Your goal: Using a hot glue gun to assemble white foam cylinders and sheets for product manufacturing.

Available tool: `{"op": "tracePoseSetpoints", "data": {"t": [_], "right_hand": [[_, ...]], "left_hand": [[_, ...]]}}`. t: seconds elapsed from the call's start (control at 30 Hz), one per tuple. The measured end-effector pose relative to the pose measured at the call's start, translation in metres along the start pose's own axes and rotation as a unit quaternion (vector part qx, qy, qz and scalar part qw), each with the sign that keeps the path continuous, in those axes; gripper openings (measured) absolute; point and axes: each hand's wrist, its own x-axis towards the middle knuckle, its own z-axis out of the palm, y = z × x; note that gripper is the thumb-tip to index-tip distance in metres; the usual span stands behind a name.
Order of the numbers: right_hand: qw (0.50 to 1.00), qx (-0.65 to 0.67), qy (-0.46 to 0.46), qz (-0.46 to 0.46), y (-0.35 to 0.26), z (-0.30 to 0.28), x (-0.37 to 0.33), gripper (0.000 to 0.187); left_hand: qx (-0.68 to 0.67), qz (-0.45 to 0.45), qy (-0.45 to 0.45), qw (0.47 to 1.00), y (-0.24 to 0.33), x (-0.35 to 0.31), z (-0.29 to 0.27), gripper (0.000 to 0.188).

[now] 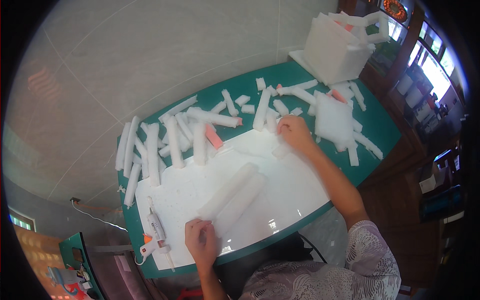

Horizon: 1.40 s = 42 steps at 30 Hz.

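Observation:
A long white foam strip (229,191) lies slantwise on the glossy white board (195,187), its reflection beside it. My left hand (201,242) is at the strip's near end with fingers curled and thumb drawn in; whether anything is pinched there is too small to tell. My right hand (296,132) reaches to the board's far edge, fingertips bent together beside a short white foam piece (271,121). What those fingers hold, if anything, is hidden. A white glue gun (156,231) with an orange part rests on the board's left side.
Many white foam strips (153,155) and small offcuts line the table's far side, with a pink foam strip (214,136) among them. At the right lies a thick foam slab (334,120). A big white foam block (336,50) stands at the back right of the green table (377,122).

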Motion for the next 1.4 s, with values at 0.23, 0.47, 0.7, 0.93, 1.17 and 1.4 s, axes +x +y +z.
{"op": "tracePoseSetpoints", "data": {"t": [0.23,0.47,0.7,0.93,1.17,1.4], "right_hand": [[0.995,0.030,0.016,0.097,-0.019,0.000,0.002,0.028],[0.975,-0.179,-0.055,0.117,-0.013,-0.001,-0.002,0.048],[0.976,-0.152,-0.024,0.156,0.000,0.005,0.000,0.044],[0.981,-0.034,0.145,0.125,-0.002,0.000,0.005,0.022],[0.951,0.090,0.208,0.210,0.000,-0.009,0.010,0.014],[0.980,0.030,0.129,0.152,-0.004,-0.006,0.009,0.011]], "left_hand": [[-0.004,-0.010,-0.005,1.000,0.003,0.000,0.000,0.009],[0.002,0.006,-0.005,1.000,0.001,0.001,0.000,0.009],[0.003,0.013,-0.004,1.000,0.001,0.002,0.000,0.010],[-0.007,0.013,0.006,1.000,-0.001,-0.002,0.000,0.010],[0.003,0.010,0.007,1.000,0.003,0.000,0.001,0.011],[0.004,0.014,0.008,1.000,0.003,0.002,0.001,0.011]]}}
